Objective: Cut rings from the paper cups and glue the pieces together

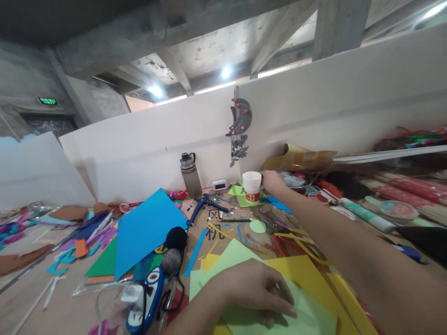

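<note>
Nearest, the left hand point(254, 288) lay flat and unclenched on the green sheet point(309, 318), pinning it, gripping nothing. Far out, the right hand point(273, 181) pressed against the cups point(252, 184) just to its left, fingers hidden behind them, so grasp or mere touch couldn't be told. Looked like the reach stage; any lift would need fingers closed round the cups.

Bright, warped wide-angle view.
We see ceiling lamps point(226, 72) glare; our left hand point(254, 288) casts soft shadow; edges stretch.
</note>
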The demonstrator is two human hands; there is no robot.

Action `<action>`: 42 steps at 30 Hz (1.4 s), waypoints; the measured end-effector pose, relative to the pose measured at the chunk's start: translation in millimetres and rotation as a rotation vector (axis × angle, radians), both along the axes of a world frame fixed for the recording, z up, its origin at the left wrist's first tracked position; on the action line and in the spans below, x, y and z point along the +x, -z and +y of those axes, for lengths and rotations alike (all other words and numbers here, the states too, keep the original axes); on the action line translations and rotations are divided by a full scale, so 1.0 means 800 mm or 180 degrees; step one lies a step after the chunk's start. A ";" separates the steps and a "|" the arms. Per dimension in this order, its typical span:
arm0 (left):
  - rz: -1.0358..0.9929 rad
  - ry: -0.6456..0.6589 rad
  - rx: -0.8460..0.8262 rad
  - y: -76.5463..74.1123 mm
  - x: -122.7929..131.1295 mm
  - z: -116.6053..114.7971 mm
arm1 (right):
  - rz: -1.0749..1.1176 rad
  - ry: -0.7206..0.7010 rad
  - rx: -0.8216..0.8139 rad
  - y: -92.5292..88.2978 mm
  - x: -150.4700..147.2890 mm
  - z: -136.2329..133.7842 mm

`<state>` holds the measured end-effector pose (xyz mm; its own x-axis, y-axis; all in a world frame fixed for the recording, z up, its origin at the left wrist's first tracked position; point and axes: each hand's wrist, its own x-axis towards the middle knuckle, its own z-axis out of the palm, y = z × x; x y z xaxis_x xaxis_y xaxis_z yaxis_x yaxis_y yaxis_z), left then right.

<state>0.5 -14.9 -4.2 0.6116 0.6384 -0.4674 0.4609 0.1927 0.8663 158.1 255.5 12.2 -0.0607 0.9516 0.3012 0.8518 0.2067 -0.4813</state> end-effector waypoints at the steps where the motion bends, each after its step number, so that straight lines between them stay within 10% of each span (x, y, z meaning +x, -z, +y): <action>1: -0.0036 0.0000 -0.0049 0.001 0.000 0.001 | 0.0071 0.0080 0.0022 -0.004 0.003 -0.003; 6: -0.0485 -0.0109 0.0096 -0.003 -0.002 0.006 | 0.0547 0.0483 0.0441 -0.036 0.019 -0.036; 16: -0.2851 -0.3115 0.1071 -0.037 -0.043 0.047 | 0.1278 -0.0285 0.0963 -0.073 -0.031 -0.201; 24: -0.3348 -0.2917 0.0937 -0.046 -0.051 0.039 | 0.1250 -0.1334 0.0583 -0.029 -0.066 -0.313; 28: -0.3025 -0.3306 0.0748 -0.041 -0.044 0.041 | 0.1590 -0.1087 0.1014 -0.014 -0.055 -0.309; 36: -0.2489 -0.2638 0.0441 -0.032 -0.030 0.035 | 0.1451 -0.1780 0.0814 -0.017 -0.045 -0.300; 42: -0.3000 -0.2439 0.0394 -0.026 -0.023 0.031 | 0.1625 -0.1475 0.1183 -0.011 -0.044 -0.288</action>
<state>-18.2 10.1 16.3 0.1240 0.9912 0.0455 -0.5544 0.0311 0.8317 122.7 25.0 21.4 -0.1954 0.6942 0.6927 0.3311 0.7116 -0.6197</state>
